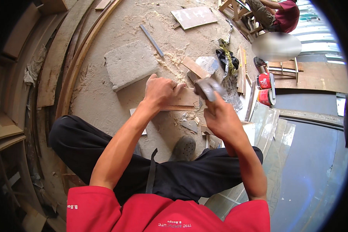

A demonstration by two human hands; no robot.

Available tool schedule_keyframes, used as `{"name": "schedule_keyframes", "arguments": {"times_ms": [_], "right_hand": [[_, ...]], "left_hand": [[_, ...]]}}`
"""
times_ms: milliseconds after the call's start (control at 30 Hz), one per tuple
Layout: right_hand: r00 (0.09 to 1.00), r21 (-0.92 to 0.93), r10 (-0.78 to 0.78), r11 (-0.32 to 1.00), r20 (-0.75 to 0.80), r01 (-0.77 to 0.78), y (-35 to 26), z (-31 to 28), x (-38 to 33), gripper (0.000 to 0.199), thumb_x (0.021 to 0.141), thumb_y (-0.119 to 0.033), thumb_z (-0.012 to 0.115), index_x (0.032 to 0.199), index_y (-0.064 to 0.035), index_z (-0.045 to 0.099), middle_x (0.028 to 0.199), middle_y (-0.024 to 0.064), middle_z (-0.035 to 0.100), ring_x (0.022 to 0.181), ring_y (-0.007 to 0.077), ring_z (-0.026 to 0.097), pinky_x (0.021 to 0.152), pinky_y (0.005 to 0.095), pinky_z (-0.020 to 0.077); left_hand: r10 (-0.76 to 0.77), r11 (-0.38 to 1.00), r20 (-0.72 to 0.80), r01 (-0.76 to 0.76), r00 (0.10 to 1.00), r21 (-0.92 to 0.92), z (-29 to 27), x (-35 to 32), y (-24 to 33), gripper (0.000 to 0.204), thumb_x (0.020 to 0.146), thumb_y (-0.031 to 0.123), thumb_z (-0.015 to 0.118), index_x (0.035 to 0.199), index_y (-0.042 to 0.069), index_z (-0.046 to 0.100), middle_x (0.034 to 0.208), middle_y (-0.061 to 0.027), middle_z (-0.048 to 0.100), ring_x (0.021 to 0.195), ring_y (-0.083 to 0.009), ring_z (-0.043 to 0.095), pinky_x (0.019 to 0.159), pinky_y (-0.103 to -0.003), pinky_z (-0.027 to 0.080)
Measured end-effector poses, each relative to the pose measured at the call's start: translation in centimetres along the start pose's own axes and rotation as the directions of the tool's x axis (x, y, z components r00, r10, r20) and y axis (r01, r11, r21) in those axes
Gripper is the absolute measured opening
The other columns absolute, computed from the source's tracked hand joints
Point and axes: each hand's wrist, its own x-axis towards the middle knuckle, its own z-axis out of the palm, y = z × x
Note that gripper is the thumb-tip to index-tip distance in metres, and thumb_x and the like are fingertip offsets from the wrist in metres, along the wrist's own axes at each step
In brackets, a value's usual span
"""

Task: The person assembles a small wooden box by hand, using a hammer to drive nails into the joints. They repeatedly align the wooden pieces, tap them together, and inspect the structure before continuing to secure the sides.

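Observation:
My left hand [160, 91] is closed on the left end of a short wooden board [186, 97], its thumb pointing right along the top. Whether the fingers also pinch something small cannot be made out. My right hand [221, 118] grips a hammer [208, 89], whose grey metal head is smeared by motion above the board's right end. Most of the handle is hidden by the hand. Just beyond the board lies a narrow wood strip [195, 67], and past my left hand rests a thick concrete slab [130, 65].
A grey bar [151, 40] and a paint-marked panel [194, 17] lie farther off among shavings. Long planks [67, 50] stand along the left. Red tins [265, 96] and glass sheets [272, 147] are at right. Another person [286, 17] sits at the far right. My shoe [183, 148] is below the board.

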Motion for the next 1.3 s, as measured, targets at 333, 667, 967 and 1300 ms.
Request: {"name": "schedule_keyframes", "arguments": {"times_ms": [333,667,967,1300], "right_hand": [[0.953,0.394,0.29,0.889,-0.091,-0.233,-1.3,-2.0,-2.2,0.033,0.091,-0.02,0.068,0.108,0.0028,0.052,0.075,0.0213,0.066,0.058,0.0303,0.067,0.055,0.0424,0.0501],[0.897,0.931,0.375,0.177,0.235,-0.318,1.9,4.9,-4.0,0.016,0.095,-0.011,0.061,0.099,-0.0037,0.048,0.066,0.0012,0.049,0.04,0.0097,0.048,0.035,0.0272,0.0423],[0.929,0.749,0.327,0.657,-0.172,-0.092,1.8,3.0,-4.4,0.022,0.092,-0.016,0.064,0.105,0.001,0.06,0.069,0.0155,0.065,0.055,0.0311,0.065,0.053,0.0411,0.0507],[0.964,0.434,0.177,0.898,-0.199,-0.076,1.7,5.3,-3.8,0.036,0.09,-0.013,0.062,0.124,-0.0014,0.054,0.084,0.0259,0.066,0.075,0.0465,0.065,0.068,0.0483,0.0507]], "left_hand": [[-0.026,0.999,0.02,0.025,0.999,0.033,-0.9,-0.2,0.1,0.049,0.095,0.048,0.06,0.069,0.01,0.076,0.058,-0.0128,0.064,0.059,-0.0334,0.062,0.072,-0.04,0.045],[-0.045,0.998,0.004,0.044,0.999,0.052,-0.8,-0.5,0.7,0.055,0.097,0.05,0.056,0.064,0.01,0.074,0.059,-0.0143,0.064,0.056,-0.0325,0.062,0.072,-0.039,0.044],[-0.049,0.999,0.007,0.049,0.999,0.018,-1.2,-0.3,1.4,0.05,0.097,0.044,0.062,0.069,0.004,0.072,0.058,-0.0207,0.056,0.052,-0.0387,0.056,0.053,-0.045,0.044],[-0.039,0.998,0.006,0.038,0.999,0.05,-0.8,-0.1,1.1,0.052,0.096,0.047,0.061,0.065,0.008,0.074,0.056,-0.0141,0.062,0.052,-0.0335,0.058,0.067,-0.04,0.044]]}}
